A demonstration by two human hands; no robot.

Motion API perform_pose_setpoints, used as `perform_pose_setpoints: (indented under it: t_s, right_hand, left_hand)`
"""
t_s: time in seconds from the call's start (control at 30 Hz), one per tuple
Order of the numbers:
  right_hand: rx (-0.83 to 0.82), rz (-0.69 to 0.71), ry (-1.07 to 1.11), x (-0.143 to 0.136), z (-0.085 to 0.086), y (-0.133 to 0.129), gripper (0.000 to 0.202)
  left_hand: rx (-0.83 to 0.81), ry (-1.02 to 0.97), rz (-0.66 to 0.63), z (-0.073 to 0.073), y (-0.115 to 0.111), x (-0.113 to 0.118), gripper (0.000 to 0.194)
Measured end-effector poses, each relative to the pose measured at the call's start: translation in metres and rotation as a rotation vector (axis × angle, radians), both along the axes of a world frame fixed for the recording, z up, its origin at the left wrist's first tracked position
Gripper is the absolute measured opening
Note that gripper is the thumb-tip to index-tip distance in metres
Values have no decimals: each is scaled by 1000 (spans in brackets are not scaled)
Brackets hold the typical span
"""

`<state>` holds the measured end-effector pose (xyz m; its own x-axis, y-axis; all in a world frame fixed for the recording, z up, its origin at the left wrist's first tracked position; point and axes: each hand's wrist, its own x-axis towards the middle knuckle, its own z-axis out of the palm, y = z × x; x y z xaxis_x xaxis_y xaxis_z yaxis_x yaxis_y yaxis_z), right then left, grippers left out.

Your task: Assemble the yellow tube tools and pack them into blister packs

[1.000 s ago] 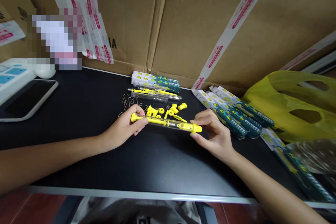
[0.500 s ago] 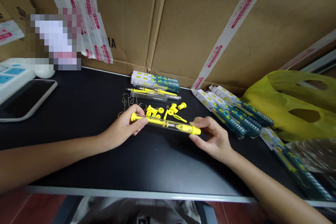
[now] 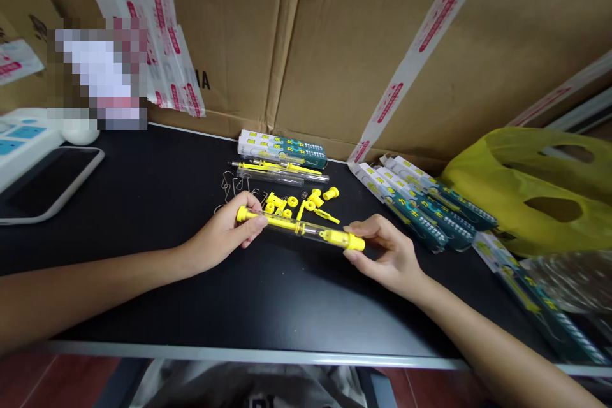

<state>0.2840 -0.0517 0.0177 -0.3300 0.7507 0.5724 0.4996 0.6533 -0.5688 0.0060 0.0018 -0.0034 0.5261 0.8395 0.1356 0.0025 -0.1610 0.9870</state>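
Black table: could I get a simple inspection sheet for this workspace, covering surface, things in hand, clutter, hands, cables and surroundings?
Surface: black table with a pale front edge.
Things in hand: a clear tube ending in a yellow cap, held slightly tilted.
Clutter: small yellow parts and bent wires lie behind the tube; printed boxes, a phone, a power strip and a yellow bag also show.
Hands: left hand holds one end; right hand has fingers and thumb at the cap.
Cables: nothing seen.
Surroundings: taped cardboard behind; reddish floor below.
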Motion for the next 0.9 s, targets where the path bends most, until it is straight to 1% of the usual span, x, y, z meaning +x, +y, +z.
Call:
perform_pose_setpoints:
  t_s: [0.43, 0.63, 0.77, 0.9]
  right_hand:
    - [-93, -10, 23, -1, 0, -1, 18]
    - [-85, 16, 59, -1, -1, 2, 18]
    - [-87, 17, 121, -2, -4, 4, 18]
    - [-149, 5, 213, -2, -3, 2, 26]
  left_hand:
    - [7, 14, 8, 2, 0, 0, 22]
    - [5, 22, 15, 3, 0, 0, 22]
    - [4, 37, 24, 3, 1, 2, 22]
    - [-13, 35, 26, 4, 2, 2, 22]
